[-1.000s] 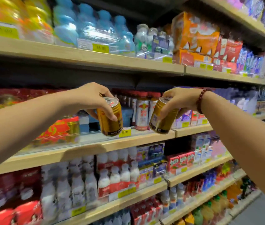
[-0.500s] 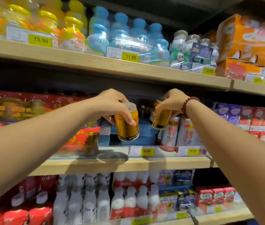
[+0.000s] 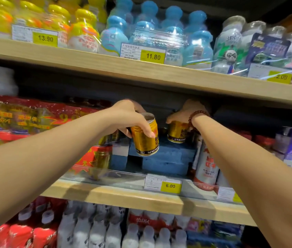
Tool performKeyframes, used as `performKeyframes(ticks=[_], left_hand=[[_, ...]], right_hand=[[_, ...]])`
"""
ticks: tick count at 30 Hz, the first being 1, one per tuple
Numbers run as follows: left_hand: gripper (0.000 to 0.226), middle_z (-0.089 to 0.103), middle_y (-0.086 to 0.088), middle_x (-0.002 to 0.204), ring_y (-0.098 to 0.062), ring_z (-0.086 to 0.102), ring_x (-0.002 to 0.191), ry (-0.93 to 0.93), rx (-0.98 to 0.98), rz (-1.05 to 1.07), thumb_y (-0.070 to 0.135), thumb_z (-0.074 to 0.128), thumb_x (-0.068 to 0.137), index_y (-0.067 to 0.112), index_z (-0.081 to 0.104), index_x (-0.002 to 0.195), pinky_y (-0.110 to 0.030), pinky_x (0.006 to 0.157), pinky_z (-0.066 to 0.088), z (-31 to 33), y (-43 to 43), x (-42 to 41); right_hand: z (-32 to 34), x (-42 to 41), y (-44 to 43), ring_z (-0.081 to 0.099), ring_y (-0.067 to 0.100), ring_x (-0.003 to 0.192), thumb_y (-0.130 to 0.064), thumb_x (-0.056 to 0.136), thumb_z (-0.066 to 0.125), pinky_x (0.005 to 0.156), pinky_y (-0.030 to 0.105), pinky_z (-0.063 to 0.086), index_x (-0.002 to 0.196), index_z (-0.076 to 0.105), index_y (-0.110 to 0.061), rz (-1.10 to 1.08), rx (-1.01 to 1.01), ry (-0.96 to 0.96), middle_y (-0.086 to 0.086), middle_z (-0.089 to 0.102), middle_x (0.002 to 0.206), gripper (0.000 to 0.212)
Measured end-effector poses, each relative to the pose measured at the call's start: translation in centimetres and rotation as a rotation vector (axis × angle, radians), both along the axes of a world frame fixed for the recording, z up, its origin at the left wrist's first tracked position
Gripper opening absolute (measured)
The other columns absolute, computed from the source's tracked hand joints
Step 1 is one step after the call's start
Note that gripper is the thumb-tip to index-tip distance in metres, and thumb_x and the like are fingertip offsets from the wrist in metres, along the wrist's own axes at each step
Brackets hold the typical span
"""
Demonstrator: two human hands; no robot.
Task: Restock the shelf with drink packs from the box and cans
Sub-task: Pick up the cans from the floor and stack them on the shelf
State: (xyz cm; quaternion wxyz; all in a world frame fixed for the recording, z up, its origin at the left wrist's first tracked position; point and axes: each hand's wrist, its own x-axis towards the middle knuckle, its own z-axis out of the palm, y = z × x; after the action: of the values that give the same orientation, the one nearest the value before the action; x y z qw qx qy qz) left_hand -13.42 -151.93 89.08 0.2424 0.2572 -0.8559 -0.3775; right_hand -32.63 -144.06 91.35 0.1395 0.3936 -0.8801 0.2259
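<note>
A gold can [image 3: 146,136] is gripped in the left hand [image 3: 125,116] and another gold can [image 3: 177,131] under the right hand [image 3: 186,111], each best lowered upright onto the blue blocks [image 3: 164,158] of the middle shelf [image 3: 123,196].

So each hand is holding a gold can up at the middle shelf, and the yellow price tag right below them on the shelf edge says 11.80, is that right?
Not quite. The head view shows the price tag below the cans reading 6.00; 11.80 is on the shelf above. The rest holds: the left hand and right hand each grip a gold can at the middle shelf.
</note>
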Motion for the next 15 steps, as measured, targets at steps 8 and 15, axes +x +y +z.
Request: performKeyframes(ticks=[8, 15], left_hand=[[0.072, 0.065, -0.007, 0.107, -0.022, 0.066, 0.095, -0.005, 0.02, 0.068, 0.031, 0.091, 0.045, 0.017, 0.064, 0.11, -0.036, 0.072, 0.061, -0.2, -1.5, -1.8], [0.055, 0.063, -0.004, 0.107, -0.023, 0.062, 0.103, -0.058, 0.029, 0.049, 0.021, 0.086, 0.063, 0.02, 0.062, 0.112, -0.035, 0.082, 0.058, 0.7, -1.2, -2.9]], right_hand=[[-0.9, -2.0, -2.6, 0.063, 0.027, 0.086, -0.053, 0.074, 0.066, 0.083, 0.04, 0.056, 0.096, 0.058, -0.01, -0.003, 0.141, -0.067, 0.012, 0.061, 0.093, 0.049], [-1.1, -3.2, -2.4, 0.064, 0.027, 0.084, -0.057, 0.069, 0.069, 0.079, 0.041, 0.058, 0.098, 0.059, -0.01, 0.0, 0.156, -0.091, 0.012, 0.063, 0.096, 0.056]])
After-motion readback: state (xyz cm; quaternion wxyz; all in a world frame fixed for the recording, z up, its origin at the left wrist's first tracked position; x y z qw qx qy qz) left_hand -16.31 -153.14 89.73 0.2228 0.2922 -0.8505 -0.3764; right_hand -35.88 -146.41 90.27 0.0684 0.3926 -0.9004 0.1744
